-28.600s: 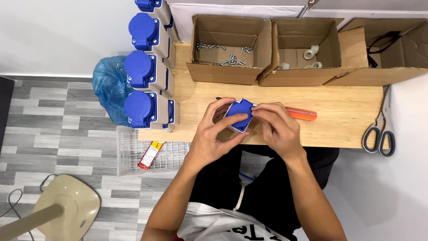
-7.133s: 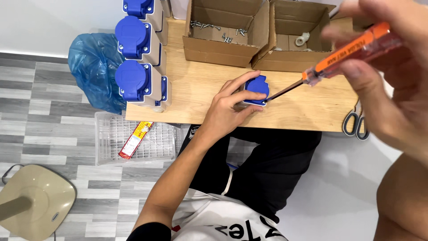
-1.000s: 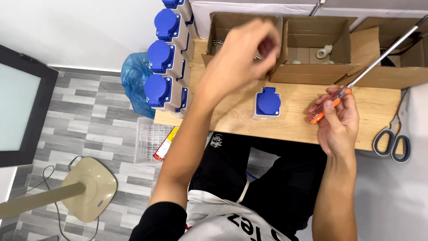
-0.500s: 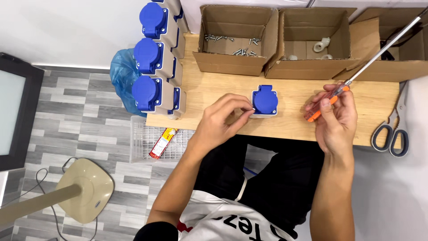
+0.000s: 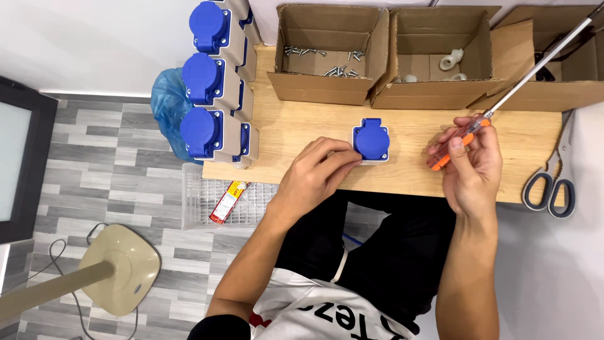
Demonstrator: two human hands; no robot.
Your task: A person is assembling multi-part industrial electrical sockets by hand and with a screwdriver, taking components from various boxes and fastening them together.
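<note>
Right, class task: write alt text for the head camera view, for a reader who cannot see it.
Seen from above, a person's left hand rests beside a blue-lidded socket box on a light wooden table, while the right hand holds an orange-handled screwdriver. Three open cardboard boxes stand behind, finished blue socket boxes line the left edge, and scissors lie right.

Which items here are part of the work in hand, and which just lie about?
In hand: blue socket by left hand; orange screwdriver in right hand; screw box.
Lying about: scissors, blue bag, finished sockets.
</note>
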